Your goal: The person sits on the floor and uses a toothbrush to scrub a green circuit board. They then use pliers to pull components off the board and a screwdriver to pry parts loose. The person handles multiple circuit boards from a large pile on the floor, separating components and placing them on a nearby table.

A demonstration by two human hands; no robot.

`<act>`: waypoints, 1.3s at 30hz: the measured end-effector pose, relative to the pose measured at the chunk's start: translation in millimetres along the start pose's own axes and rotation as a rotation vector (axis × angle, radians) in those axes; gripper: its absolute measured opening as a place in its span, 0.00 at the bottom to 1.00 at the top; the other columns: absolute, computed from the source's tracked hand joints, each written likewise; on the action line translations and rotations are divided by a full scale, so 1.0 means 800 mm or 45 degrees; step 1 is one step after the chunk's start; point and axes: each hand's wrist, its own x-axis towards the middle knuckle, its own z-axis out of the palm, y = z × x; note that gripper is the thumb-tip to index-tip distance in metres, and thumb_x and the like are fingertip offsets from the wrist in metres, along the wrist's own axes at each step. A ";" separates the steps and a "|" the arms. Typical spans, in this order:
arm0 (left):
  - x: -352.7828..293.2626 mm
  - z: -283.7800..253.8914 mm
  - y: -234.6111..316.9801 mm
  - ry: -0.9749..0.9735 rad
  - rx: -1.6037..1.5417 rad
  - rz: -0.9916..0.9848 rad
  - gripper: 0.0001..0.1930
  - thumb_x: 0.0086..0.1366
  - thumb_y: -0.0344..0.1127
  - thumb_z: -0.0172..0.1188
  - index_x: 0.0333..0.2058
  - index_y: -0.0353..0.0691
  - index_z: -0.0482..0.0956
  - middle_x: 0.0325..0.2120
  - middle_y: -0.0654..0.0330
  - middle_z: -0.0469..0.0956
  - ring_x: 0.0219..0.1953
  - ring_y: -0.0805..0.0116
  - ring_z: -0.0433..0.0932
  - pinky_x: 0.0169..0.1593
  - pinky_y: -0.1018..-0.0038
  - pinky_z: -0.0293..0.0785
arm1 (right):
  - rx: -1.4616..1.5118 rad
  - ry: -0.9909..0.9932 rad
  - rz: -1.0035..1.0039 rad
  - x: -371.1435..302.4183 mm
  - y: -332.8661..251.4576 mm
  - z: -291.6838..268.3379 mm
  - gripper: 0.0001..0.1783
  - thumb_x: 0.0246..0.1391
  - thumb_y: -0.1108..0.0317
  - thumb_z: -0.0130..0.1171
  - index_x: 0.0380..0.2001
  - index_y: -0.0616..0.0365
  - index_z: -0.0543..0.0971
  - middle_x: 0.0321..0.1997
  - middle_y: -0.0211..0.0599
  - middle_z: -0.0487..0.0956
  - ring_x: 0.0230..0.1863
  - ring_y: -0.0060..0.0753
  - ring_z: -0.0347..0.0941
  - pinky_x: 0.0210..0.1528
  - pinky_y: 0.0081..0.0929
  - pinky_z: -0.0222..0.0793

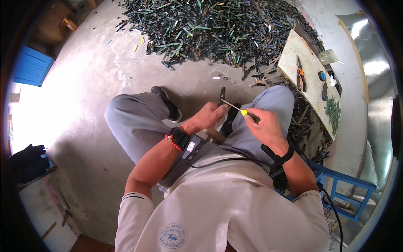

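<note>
My left hand [210, 116] is closed around the lower end of a small dark strip-shaped part [223, 93], which stands up past the fingertips. My right hand [267, 129] grips a screwdriver [244, 112] with a yellow and dark handle. The tool's thin metal shaft points left and its tip meets the dark strip just above my left fingers. Both hands are between my knees, above the floor. Whether the tip is in a gap of the strip or only against it is too small to tell.
A large heap of dark and green strips [201, 31] covers the floor ahead. At right, a pale board [302, 75] carries orange-handled pliers [300, 75], a small round blue-black item [322, 76] and green pieces [333, 112]. A blue metal frame [348, 181] stands lower right, beside a black cable [336, 210].
</note>
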 end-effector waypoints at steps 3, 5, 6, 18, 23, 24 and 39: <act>0.000 0.002 0.001 0.016 0.027 -0.006 0.25 0.71 0.52 0.46 0.20 0.40 0.68 0.14 0.69 0.62 0.16 0.76 0.60 0.19 0.73 0.58 | -0.015 -0.054 -0.051 0.006 0.007 -0.004 0.12 0.52 0.72 0.60 0.40 0.64 0.81 0.25 0.45 0.80 0.21 0.24 0.73 0.26 0.24 0.69; 0.000 0.001 0.004 0.009 0.018 -0.005 0.25 0.72 0.53 0.46 0.20 0.40 0.69 0.14 0.69 0.62 0.16 0.76 0.61 0.19 0.73 0.58 | -0.026 -0.051 -0.131 0.011 0.014 -0.005 0.12 0.52 0.72 0.60 0.40 0.64 0.81 0.27 0.46 0.81 0.23 0.30 0.75 0.27 0.26 0.70; 0.000 0.000 0.005 0.016 0.009 -0.017 0.25 0.71 0.52 0.46 0.20 0.40 0.69 0.14 0.69 0.63 0.16 0.76 0.61 0.19 0.73 0.58 | -0.041 -0.035 -0.197 0.012 0.018 -0.004 0.12 0.52 0.72 0.61 0.40 0.64 0.81 0.28 0.46 0.81 0.24 0.33 0.76 0.27 0.27 0.71; -0.005 -0.005 0.003 -0.008 0.153 -0.057 0.25 0.70 0.51 0.47 0.18 0.39 0.66 0.13 0.67 0.62 0.16 0.74 0.60 0.22 0.71 0.58 | -0.388 0.010 -0.819 0.028 0.050 -0.011 0.14 0.49 0.71 0.63 0.41 0.61 0.79 0.25 0.35 0.73 0.24 0.39 0.73 0.25 0.33 0.71; -0.006 -0.006 -0.005 -0.033 0.034 -0.072 0.26 0.71 0.54 0.48 0.18 0.42 0.63 0.13 0.68 0.59 0.14 0.75 0.60 0.20 0.74 0.58 | -0.435 -0.011 -0.950 0.034 0.053 -0.015 0.15 0.49 0.73 0.62 0.43 0.62 0.78 0.25 0.34 0.71 0.25 0.37 0.72 0.26 0.32 0.70; -0.006 -0.007 -0.007 -0.043 0.044 -0.063 0.26 0.71 0.54 0.48 0.18 0.42 0.62 0.13 0.68 0.59 0.14 0.75 0.60 0.20 0.74 0.57 | -0.447 -0.010 -0.970 0.035 0.055 -0.014 0.16 0.49 0.73 0.61 0.43 0.62 0.78 0.25 0.34 0.71 0.25 0.37 0.72 0.26 0.32 0.70; -0.004 0.002 0.004 -0.004 -0.043 -0.033 0.26 0.72 0.53 0.47 0.18 0.43 0.61 0.12 0.69 0.56 0.14 0.76 0.58 0.21 0.75 0.59 | -0.388 0.038 -0.928 0.041 0.063 -0.025 0.16 0.49 0.74 0.59 0.44 0.61 0.80 0.31 0.34 0.76 0.31 0.35 0.75 0.33 0.30 0.73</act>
